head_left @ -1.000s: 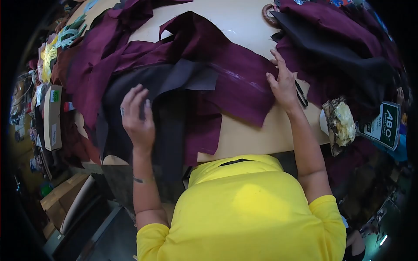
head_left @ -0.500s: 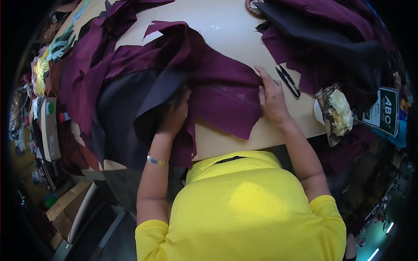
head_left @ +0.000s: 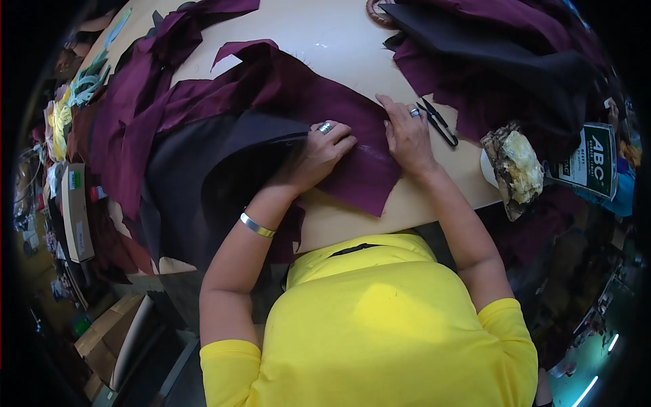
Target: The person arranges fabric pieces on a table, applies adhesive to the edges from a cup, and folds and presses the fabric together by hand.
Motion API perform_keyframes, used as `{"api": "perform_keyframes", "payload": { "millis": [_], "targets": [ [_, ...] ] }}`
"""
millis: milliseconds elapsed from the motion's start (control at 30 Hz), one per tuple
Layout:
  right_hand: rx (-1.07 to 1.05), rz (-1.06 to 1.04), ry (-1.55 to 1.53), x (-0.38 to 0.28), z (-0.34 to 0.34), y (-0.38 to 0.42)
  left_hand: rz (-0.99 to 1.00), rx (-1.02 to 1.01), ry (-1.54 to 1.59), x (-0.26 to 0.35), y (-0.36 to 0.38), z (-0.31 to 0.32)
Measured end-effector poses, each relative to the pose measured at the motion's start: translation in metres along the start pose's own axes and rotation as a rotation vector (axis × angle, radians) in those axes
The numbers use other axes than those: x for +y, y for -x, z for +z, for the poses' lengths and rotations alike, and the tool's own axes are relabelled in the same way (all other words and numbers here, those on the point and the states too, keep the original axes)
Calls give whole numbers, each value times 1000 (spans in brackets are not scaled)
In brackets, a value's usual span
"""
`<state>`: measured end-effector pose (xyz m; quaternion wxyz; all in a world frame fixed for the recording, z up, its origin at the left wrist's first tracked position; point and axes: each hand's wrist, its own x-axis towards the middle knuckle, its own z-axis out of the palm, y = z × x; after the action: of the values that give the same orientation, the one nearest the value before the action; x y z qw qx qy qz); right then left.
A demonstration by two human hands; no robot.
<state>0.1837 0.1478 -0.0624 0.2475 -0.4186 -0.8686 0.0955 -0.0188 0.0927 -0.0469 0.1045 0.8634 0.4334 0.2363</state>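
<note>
Maroon fabric lies across the pale table, with dark grey fabric folded over its left part. My left hand, with a ring and a bracelet, rests on the maroon fabric with its fingers curled round the edge of the dark fabric. My right hand lies on the right edge of the maroon piece, thumb and fingers apart. Just beyond it are small black thread snips.
On the right sit a crusted block with yellowish material, a green ABC package and more maroon and dark fabric. At the left edge are a long box and yellow strips. A brown ring-shaped item is at the top.
My left hand has come out from beneath the dark fabric and moved up and right onto the maroon piece. The dark fabric's flap has shifted with it. My right hand has shifted slightly left.
</note>
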Motion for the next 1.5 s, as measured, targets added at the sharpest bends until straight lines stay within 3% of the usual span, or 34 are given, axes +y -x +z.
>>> {"api": "perform_keyframes", "payload": {
  "millis": [133,400,700,900,1100,1333,1500],
  "targets": [
    [79,-57,45,1,3,-1,-16,-38,27,-6,-4,4],
    [77,-51,-10,2,2,-1,-74,-279,48,4,-27,-5],
    [54,-41,-52,4,1,-2,-144,-399,36,6,-28,-9],
    [6,-40,-62,9,0,-4,-152,-223,120,13,-22,2],
    [-5,-52,-58,9,-1,-3,-177,-437,182,15,-26,-6],
    [1,-25,-105,10,1,-4,-189,-267,139,32,-28,7],
    [-3,-21,-85,11,1,-4,-164,-287,198,24,-30,8]
  ]
}}
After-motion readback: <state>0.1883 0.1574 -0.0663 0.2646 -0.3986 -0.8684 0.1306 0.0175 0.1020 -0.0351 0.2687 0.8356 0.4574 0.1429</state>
